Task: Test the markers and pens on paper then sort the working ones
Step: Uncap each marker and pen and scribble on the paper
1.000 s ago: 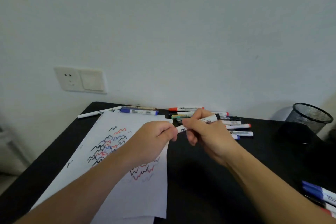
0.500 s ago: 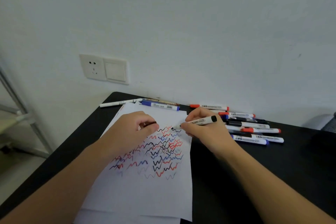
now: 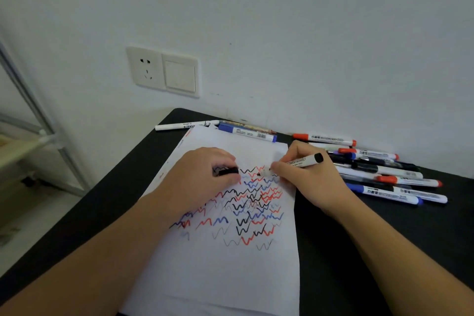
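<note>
Marker (image 3: 298, 162) in your right hand (image 3: 307, 182) is meeting the paper (image 3: 220, 272) in the head view, its tip touching down at about twelve o'clock of the zigzag patch, with your fingers pinching the white barrel low, just behind the tip. Your left hand (image 3: 202, 182) is pressing the sheet flat while its curled fingers are holding the black cap (image 3: 229, 171). You are handling something light, stiff and smooth, so a grip near the tip should be giving you the most control, and the cap looks easy to drop. The paper is thin and likely to slide on the black table (image 3: 384, 251) unless you are pinning it. The remaining markers (image 3: 384, 174) are lying in a loose pile at three o'clock of the sheet, with a few more (image 3: 230, 129) at twelve o'clock against the white wall (image 3: 307, 33), where a socket and switch (image 3: 163, 72) are sitting at eleven o'clock.
</note>
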